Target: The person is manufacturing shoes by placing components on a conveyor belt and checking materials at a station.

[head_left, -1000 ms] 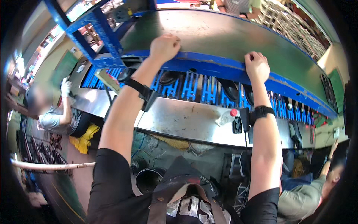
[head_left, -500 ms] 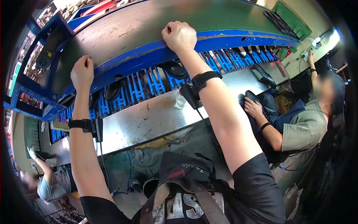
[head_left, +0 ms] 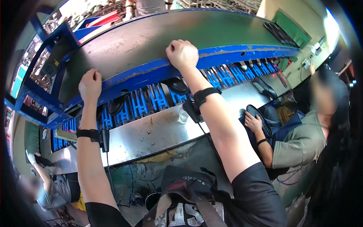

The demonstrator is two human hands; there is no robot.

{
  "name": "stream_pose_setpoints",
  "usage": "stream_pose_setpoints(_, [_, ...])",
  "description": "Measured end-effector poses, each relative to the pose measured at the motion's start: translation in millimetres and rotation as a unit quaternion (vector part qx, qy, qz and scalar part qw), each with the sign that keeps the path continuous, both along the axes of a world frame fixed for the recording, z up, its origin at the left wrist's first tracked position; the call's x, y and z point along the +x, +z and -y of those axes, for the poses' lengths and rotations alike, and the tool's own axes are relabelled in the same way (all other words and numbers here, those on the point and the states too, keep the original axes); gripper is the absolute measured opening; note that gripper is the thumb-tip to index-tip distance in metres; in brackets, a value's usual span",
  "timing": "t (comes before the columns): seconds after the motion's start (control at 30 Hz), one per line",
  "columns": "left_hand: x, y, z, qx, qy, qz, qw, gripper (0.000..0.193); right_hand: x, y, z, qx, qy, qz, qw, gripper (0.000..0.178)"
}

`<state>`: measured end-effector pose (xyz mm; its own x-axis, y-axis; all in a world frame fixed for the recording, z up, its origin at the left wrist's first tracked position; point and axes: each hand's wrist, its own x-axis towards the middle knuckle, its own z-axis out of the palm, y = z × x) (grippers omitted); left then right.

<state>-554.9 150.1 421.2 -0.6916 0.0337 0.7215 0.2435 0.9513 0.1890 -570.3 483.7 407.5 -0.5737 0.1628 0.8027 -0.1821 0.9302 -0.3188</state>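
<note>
My left hand is closed in a loose fist by the blue front edge of a conveyor. Farther right, my right hand is also a fist, at the belt side of that edge. Nothing shows in either fist. Dark straps with small black devices circle both forearms. Under the conveyor edge, black shoes sit among blue rack bars: one shoe below my right hand and another shoe between my arms. The dark green belt stretches beyond my hands.
A metal ledge runs along my side, bearing a clear cup. At right, a co-worker holds a black shoe; another black shoe lies nearby. Dark soles rest on the belt's far right. A second co-worker is at lower left.
My view has shifted, so the belt and both fists appear lower; the fists stay at its edge. The right co-worker's shoe has tilted to show its sole. Another person now shows beyond the belt.
</note>
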Motion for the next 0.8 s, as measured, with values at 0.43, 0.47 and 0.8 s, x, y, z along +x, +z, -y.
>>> stream_pose_setpoints(0.43, [-1.3, 8.7, -5.2, 0.074, 0.032, 0.058, 0.995, 0.026, 4.6, 7.0, -3.2, 0.023, 0.024, 0.03, 0.999, 0.018])
stream_pose_setpoints(0.47, [-1.6, 6.7, -5.0, 0.082, 0.035, 0.053, 0.995, 0.025, 3.5, 5.7, -3.8, 0.032, 0.028, 0.035, 0.998, 0.017])
stream_pose_setpoints(0.8, [8.6, 8.8, -10.1, 0.057, 0.041, -0.007, 0.997, 0.023, 9.7, 6.1, -1.5, 0.032, 0.035, 0.066, 0.997, 0.016])
